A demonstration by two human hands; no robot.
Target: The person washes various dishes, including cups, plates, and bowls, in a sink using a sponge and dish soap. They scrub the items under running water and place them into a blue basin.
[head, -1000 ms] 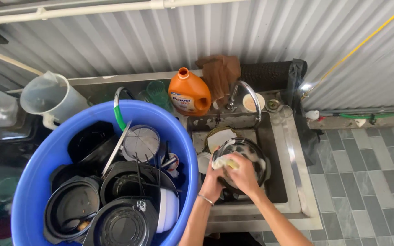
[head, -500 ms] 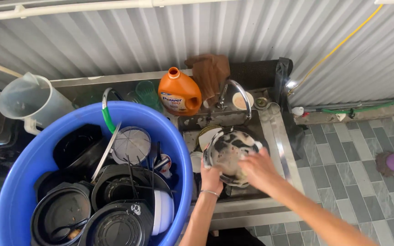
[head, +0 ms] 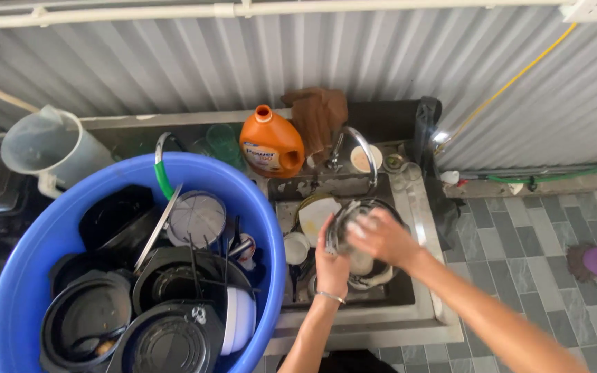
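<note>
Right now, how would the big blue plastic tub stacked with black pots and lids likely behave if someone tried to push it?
The big blue plastic tub is probably heavy: it is packed with black pots and lids. It would likely drag rather than tip, being wide. The loosely stacked contents may well shift and clatter.

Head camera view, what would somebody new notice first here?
Most likely the big blue tub filling the lower left, piled with black bowls and lids. Next, the two hands over the steel sink at centre: the left hand grips a patterned dish while the right hand lies across it. An orange detergent jug stands behind the sink, against the corrugated wall.
</note>
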